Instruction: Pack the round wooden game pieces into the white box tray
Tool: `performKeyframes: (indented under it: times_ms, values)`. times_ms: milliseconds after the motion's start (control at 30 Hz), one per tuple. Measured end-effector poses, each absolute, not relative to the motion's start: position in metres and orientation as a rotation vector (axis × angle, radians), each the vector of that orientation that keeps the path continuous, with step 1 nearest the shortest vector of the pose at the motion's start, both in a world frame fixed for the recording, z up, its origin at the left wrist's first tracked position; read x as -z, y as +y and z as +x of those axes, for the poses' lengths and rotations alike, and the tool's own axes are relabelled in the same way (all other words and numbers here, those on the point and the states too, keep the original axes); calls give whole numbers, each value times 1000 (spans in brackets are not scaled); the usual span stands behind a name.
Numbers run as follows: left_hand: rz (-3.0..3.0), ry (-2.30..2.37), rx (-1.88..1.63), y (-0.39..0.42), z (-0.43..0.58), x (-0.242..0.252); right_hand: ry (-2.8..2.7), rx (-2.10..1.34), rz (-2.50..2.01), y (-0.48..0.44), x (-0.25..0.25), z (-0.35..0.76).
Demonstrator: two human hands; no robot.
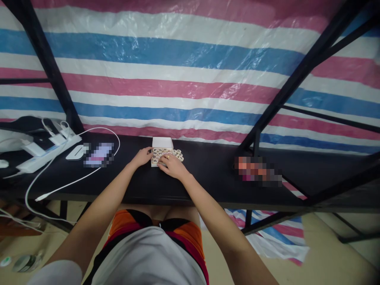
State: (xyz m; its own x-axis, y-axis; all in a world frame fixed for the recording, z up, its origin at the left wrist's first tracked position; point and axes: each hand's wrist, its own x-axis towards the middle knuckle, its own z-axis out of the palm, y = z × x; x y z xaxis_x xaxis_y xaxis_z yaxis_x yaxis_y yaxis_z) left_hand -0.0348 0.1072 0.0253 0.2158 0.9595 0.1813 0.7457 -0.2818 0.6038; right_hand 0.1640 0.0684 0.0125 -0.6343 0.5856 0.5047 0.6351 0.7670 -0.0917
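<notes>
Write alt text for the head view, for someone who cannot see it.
A person's left hand is at the left edge of a small white box of round, dark-marked pieces, the right hand over them, on a black table. More pieces lie just right of the box; a striped sheet hangs behind.

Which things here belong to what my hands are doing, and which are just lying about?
Seemingly in use:
Open white box, by your left hand
Round marked pieces, under and near your right hand

Apparently just lying about:
Power strip
White cable
Blurred pale item
Blurred orange item
</notes>
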Motion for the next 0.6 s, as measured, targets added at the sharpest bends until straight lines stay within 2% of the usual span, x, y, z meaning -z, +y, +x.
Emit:
performKeyframes:
  times_ms: [233,600]
  values:
    - [2115,1574,-765,108,-35,-25,-2475,178,-998,61,-19,164]
    - [2110,1581,-759,108,-36,-24,-2401,66,-1046,62,-20,168]
